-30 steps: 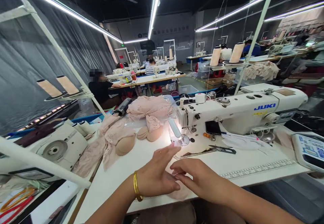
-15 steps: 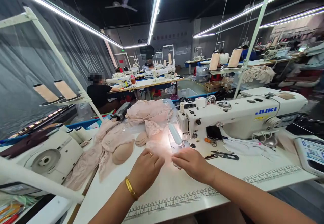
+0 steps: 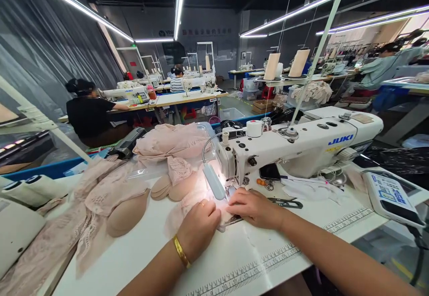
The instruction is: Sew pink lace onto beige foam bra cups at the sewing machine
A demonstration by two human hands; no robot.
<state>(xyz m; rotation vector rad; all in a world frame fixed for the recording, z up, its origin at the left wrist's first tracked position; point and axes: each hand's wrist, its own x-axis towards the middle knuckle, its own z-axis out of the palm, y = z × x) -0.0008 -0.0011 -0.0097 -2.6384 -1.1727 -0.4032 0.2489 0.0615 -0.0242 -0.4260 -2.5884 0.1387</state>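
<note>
My left hand [image 3: 201, 224], with a ring and a gold bangle, has its fingers curled on a pale pink lace fabric piece [image 3: 182, 209] on the table, left of the needle area. My right hand [image 3: 256, 209] pinches the fabric's right edge, close beside the presser foot, which the fingers and a lamp [image 3: 213, 182] partly hide. The white sewing machine [image 3: 301, 146] stands over the right hand. Beige bra cups [image 3: 129, 213] and lace pieces [image 3: 110, 186] lie to the left; a larger pink pile [image 3: 167, 142] rests behind.
Thread snips [image 3: 286, 202], a phone [image 3: 269, 171] and white cloth [image 3: 311, 189] lie right of the needle. A measuring scale [image 3: 241, 278] runs along the table's front edge. A control panel [image 3: 392, 195] stands at the right. Another person [image 3: 89, 110] sits at a machine ahead.
The view has turned right, so the table's things appear farther left. My left hand has come nearer the needle area, and more pink fabric shows beside it. My right hand stays by the presser foot.
</note>
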